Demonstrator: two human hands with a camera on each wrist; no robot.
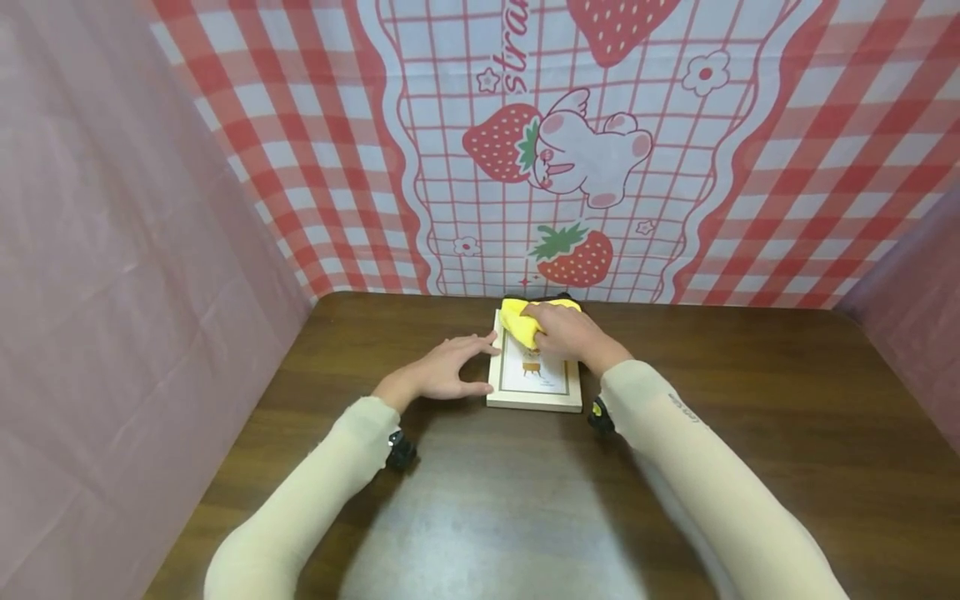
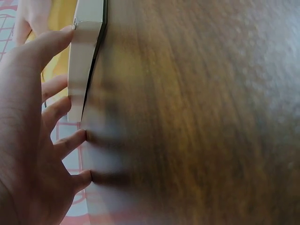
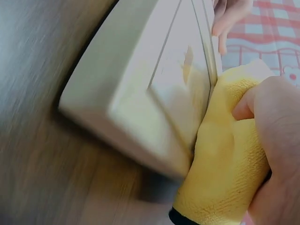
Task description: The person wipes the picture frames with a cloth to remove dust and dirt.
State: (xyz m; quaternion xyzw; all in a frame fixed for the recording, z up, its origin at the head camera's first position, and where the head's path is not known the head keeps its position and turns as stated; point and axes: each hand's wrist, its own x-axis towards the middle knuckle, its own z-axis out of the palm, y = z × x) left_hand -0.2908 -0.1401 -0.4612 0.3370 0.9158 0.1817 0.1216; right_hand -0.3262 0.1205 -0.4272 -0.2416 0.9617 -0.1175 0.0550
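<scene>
A picture frame with a pale border and a small drawing inside lies flat on the table. The left hand is spread along its left side. In the left wrist view, the thumb and some fingertips touch the frame's side, while other fingertips rest on the table beyond it. The right hand grips a bunched yellow cloth over the far part of the frame. Seen from the right wrist, the fleecy cloth with a dark edge covers part of the picture.
The brown wooden table extends on all sides of the frame. Behind it hangs a red-and-white strawberry-print cloth. Pink fabric hangs on the left, with more on the right. Something dark shows just behind the yellow cloth.
</scene>
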